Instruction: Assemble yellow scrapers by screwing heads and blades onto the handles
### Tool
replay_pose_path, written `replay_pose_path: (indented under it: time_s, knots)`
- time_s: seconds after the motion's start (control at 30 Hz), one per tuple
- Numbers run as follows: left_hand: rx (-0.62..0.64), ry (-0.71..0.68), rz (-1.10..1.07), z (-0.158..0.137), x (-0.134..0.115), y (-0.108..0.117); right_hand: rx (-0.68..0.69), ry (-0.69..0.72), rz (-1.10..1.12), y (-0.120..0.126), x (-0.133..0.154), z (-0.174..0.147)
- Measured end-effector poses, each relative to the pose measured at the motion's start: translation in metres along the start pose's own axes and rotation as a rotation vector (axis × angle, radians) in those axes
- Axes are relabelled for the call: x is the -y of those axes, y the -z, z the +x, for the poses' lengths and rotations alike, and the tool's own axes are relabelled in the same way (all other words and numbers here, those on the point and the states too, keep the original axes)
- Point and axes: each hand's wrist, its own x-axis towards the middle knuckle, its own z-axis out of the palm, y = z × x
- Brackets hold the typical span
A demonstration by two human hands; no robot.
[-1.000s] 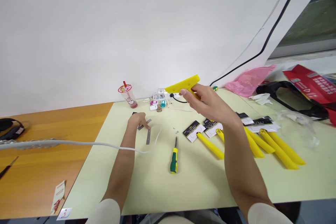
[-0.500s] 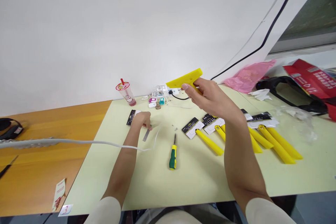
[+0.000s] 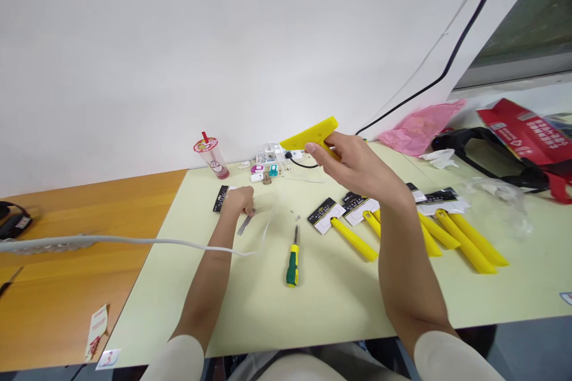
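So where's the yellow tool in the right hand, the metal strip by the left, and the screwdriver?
Yellow tool point(image 3: 309, 136): head view, its wide flat part.
Metal strip point(image 3: 244, 226): head view, its uncovered near end.
Screwdriver point(image 3: 292, 262): head view, its green handle.

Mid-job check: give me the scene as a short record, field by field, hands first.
Left hand: at a thin metal strip; grip unclear
Right hand: holding a yellow tool up off the table
Screwdriver: green and yellow, lying down, tip pointing away from the person
Small bits: just beyond the screwdriver's tip
Long yellow pieces: several, right of the screwdriver, by printed cards
Cup: red straw, near the wall
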Motion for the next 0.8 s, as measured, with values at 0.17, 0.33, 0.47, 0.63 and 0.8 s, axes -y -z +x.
replay_pose_path:
  time_s: [0.17,0.33,0.47,0.63,0.8]
  knots:
    - [0.039,-0.069,-0.070,-0.004,0.001,0.000,0.014,-0.007,-0.015,-0.001,0.000,0.000]
    - [0.099,-0.198,-0.171,-0.011,0.006,0.005,0.031,-0.030,-0.022,-0.003,-0.004,0.002]
    - [0.029,-0.325,-0.244,-0.023,0.015,0.014,0.073,-0.040,-0.027,-0.005,-0.007,0.005]
    - [-0.197,-0.603,-0.509,-0.057,0.021,0.026,0.173,-0.068,-0.008,-0.007,-0.015,0.007]
    - [-0.297,-0.907,-0.999,-0.083,0.000,0.027,0.254,-0.127,0.014,-0.017,-0.032,0.001]
